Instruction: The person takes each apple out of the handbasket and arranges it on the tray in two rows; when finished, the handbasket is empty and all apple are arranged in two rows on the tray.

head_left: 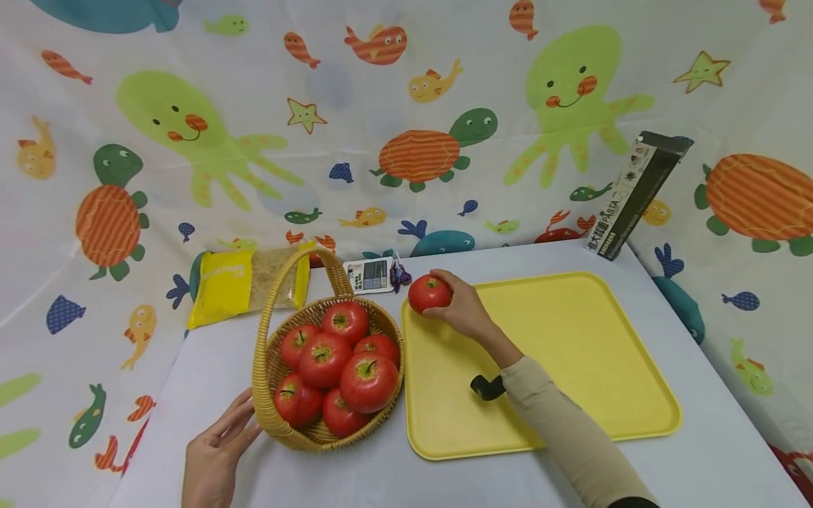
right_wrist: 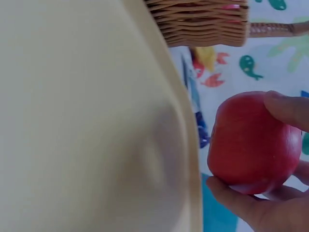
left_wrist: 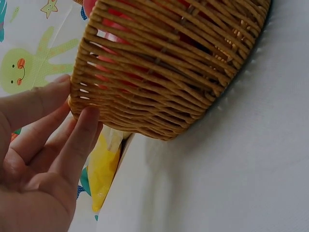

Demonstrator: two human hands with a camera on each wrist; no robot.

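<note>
By the yellow tray's (head_left: 559, 346) far left corner, the right hand (head_left: 468, 310) grips a red apple (head_left: 424, 296), rightward of the basket (head_left: 288, 434) (whose near-left side the left hand (head_left: 217, 448) touches, fingers fairly straight).

right hand (head_left: 462, 309): bare | right sleeve (head_left: 565, 427): plain beige, lightly creased, stops short of the hand | wrist attachment (head_left: 488, 387): black, stubby, rounded | arm band (head_left: 634, 503): black, farther up the sleeve | left hand (head_left: 216, 451): bare
</note>
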